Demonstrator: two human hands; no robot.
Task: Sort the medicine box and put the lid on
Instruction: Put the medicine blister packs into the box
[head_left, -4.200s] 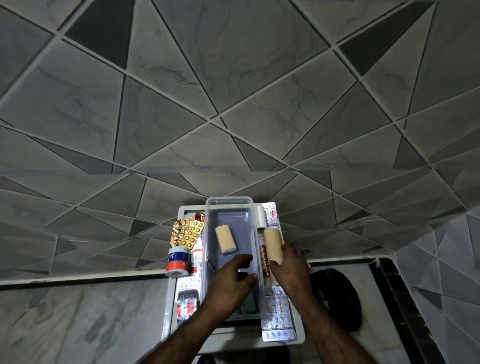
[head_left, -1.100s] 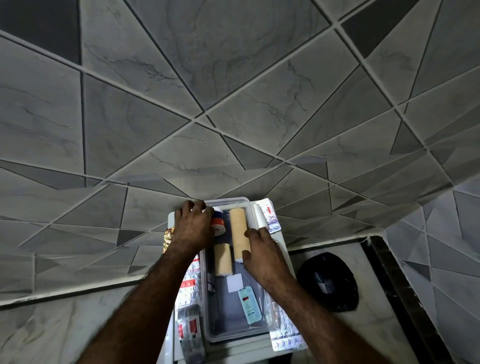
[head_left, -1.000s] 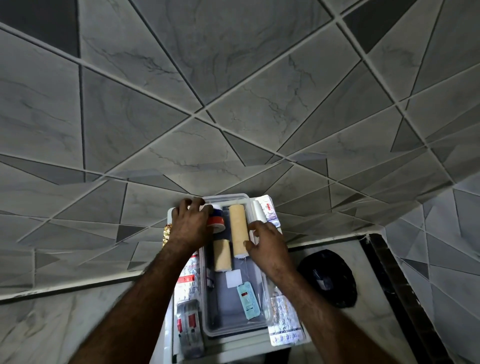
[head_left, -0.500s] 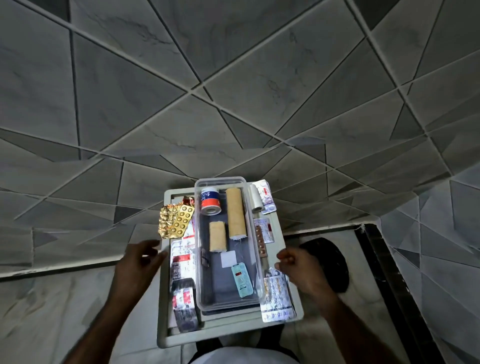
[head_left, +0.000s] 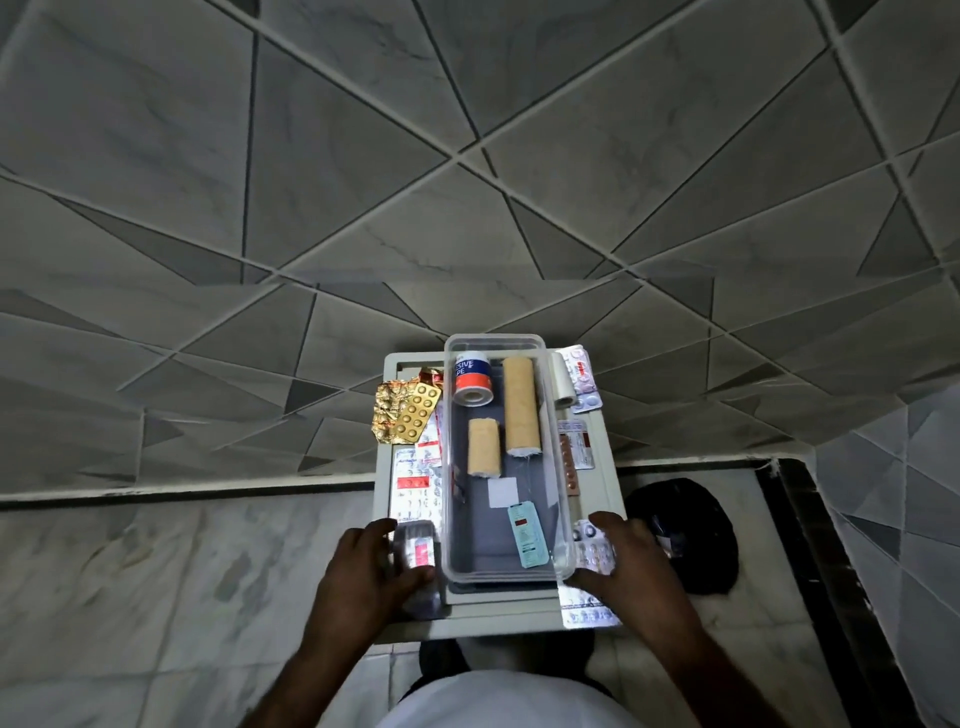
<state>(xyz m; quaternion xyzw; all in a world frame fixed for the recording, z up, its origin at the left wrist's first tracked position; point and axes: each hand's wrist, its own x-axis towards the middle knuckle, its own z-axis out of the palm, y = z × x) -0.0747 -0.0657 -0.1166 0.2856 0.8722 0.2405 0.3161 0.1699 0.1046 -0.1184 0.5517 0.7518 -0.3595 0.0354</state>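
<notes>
The left hand (head_left: 371, 574) curls around a small clear packet with a red label (head_left: 418, 558), thumb along its near edge, fingers loosely bent rather than clenched. The right hand (head_left: 626, 564) lies spread, palm down, on a silver blister strip (head_left: 592, 545). Between the two hands sits the clear medicine box (head_left: 506, 569), lidless, its long axis running straight away from the person across the pale surface (head_left: 605, 467). Inside, farthest from the hands, a tape roll (head_left: 471, 378) lies beside a long tan bandage roll (head_left: 521, 407) set lengthwise; a shorter tan roll (head_left: 484, 448) lies nearer, then a white square and a teal sachet (head_left: 527, 534). Beyond the left hand lies a gold blister pack (head_left: 410, 420).
</notes>
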